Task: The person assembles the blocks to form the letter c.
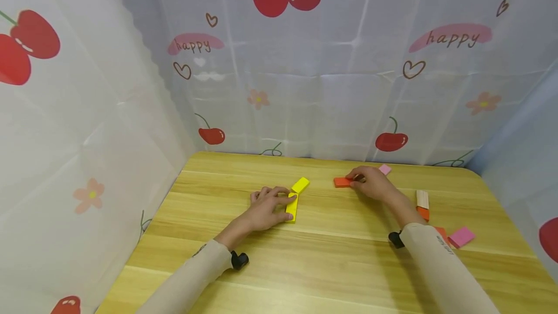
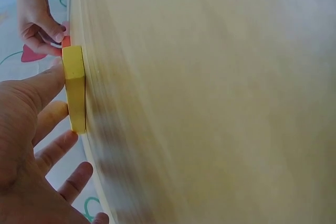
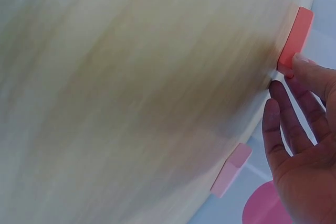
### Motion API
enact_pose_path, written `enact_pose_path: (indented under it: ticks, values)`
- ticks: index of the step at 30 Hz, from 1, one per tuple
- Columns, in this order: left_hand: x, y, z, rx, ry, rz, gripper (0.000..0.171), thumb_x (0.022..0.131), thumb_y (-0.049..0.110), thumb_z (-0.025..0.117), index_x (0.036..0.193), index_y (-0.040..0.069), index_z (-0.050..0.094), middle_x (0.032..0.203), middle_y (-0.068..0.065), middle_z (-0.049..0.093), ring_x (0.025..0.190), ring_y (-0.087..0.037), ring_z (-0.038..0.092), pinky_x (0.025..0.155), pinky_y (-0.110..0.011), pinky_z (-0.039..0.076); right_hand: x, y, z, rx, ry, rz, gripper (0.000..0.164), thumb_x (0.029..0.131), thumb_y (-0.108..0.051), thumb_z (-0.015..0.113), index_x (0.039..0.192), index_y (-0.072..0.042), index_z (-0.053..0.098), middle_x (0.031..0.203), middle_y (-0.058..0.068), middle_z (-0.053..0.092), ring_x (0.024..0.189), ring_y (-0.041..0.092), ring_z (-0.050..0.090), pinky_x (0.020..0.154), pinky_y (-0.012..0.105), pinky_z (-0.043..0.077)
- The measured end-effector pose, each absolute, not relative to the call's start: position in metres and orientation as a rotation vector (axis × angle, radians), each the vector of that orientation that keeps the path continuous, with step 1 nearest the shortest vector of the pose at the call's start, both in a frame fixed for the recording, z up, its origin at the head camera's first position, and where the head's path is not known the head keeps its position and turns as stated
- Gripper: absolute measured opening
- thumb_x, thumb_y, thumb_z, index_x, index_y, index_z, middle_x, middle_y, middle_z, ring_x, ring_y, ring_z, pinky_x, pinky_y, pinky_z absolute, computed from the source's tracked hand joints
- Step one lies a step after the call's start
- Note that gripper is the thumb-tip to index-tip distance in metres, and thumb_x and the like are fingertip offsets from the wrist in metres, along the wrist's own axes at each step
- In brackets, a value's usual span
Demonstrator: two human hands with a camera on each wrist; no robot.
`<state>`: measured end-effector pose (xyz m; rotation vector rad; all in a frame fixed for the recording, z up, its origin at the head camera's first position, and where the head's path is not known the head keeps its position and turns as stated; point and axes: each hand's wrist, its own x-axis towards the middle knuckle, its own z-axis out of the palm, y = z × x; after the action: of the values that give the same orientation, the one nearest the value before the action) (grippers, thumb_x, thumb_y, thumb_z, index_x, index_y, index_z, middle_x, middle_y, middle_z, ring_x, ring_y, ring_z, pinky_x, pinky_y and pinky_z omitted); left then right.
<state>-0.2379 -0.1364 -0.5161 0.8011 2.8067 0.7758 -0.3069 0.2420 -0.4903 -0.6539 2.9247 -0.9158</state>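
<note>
Several flat rectangular wooden blocks lie on the table. My left hand [image 1: 265, 211] rests its thumb and fingertips on a yellow block [image 1: 292, 211], the fingers spread and fairly straight. That yellow block [image 2: 76, 90] appears close up in the left wrist view. A second yellow block [image 1: 301, 185] lies at an angle by its far end. With thumb and forefinger my right hand [image 1: 370, 183] pinches the right end of a red-orange block [image 1: 342, 182], also seen as a red block [image 3: 298, 36] in the right wrist view. Just behind that hand is a pink block [image 1: 385, 169], partly covered.
To the right lie a plain wood block [image 1: 422, 198], an orange block [image 1: 423, 213] touching it, and a pink block [image 1: 462, 237]. Another orange block [image 1: 441, 232] is partly hidden by the right sleeve. A printed curtain [image 1: 322, 110] hangs behind the wooden table [image 1: 331, 265].
</note>
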Motion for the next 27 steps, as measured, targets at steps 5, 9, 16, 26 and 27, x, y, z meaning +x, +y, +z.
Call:
enact_pose_path:
  ticks: [5,9,16,26,27]
  values:
    - [-0.238,-0.136,-0.515,0.806,2.799,0.779,0.060,0.102,0.049,0.072,0.157,0.030,0.058,0.167,0.007,0.046,0.138,-0.029,0.042,0.106,-0.059,0.018,-0.309,0.239,-0.493,-0.668,2.936,-0.920,0.021,0.100,-0.005,0.073,0.120,0.000,0.078,0.122,0.024,0.076,0.107,0.040,0.074,0.098,0.059,0.057]
    - [-0.239,-0.137,-0.516,0.801,2.804,0.768,0.060,0.102,0.050,0.072,0.157,0.031,0.058,0.167,0.008,0.046,0.137,-0.027,0.042,0.105,-0.057,0.020,-0.308,0.235,-0.493,-0.652,2.928,-0.939,0.022,0.100,-0.004,0.073,0.121,0.000,0.078,0.123,0.023,0.077,0.109,0.039,0.073,0.099,0.059,0.057]
    - [-0.239,-0.137,-0.515,0.801,2.802,0.770,0.060,0.102,0.050,0.072,0.157,0.030,0.058,0.167,0.007,0.046,0.135,-0.027,0.042,0.104,-0.058,0.020,-0.309,0.228,-0.492,-0.642,2.921,-0.942,0.022,0.101,-0.006,0.073,0.122,-0.001,0.078,0.124,0.022,0.077,0.108,0.038,0.073,0.099,0.058,0.057]
    - [-0.238,-0.135,-0.513,0.807,2.794,0.799,0.059,0.102,0.047,0.073,0.157,0.028,0.059,0.166,0.004,0.048,0.137,-0.030,0.045,0.106,-0.062,0.020,-0.312,0.217,-0.493,-0.636,2.905,-0.921,0.023,0.102,-0.009,0.072,0.123,-0.003,0.078,0.124,0.020,0.077,0.111,0.037,0.073,0.100,0.057,0.057]
    - [-0.238,-0.135,-0.514,0.806,2.797,0.795,0.059,0.102,0.047,0.073,0.157,0.028,0.059,0.166,0.004,0.048,0.137,-0.030,0.045,0.107,-0.062,0.020,-0.313,0.216,-0.493,-0.629,2.900,-0.920,0.023,0.102,-0.009,0.072,0.123,-0.003,0.078,0.124,0.020,0.077,0.112,0.037,0.073,0.101,0.057,0.057]
